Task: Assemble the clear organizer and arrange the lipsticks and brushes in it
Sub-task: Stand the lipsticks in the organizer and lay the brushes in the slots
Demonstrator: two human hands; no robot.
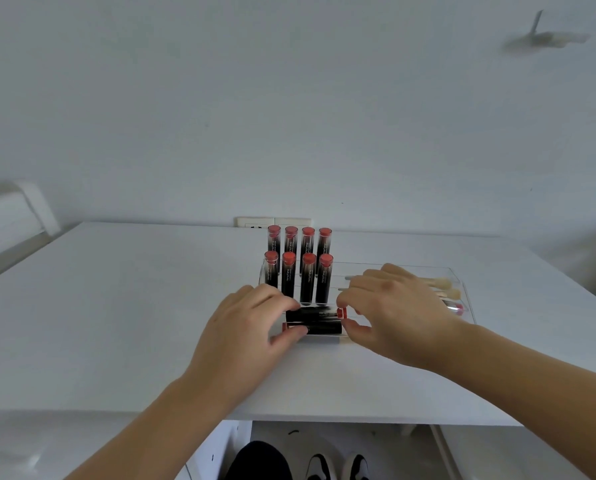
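White table [116,306] against a pale wall, clear organizer [457,271] holding eight upright lipsticks [305,268], brushes [441,283] lying in its right tray, left hand [251,317] and right hand [390,306] pinching opposite ends of two lying lipsticks [315,320] at the organizer's front edge

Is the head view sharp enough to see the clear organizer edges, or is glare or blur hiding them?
Head view: light is flat and even, no strong glare; clear organizer shows only faint edge lines; lipsticks are fairly sharp; wall fixture is blurred; wide-angle distortion bends the table edges.

White table [116,306] against plain white wall [220,98], wall socket [255,222] behind.
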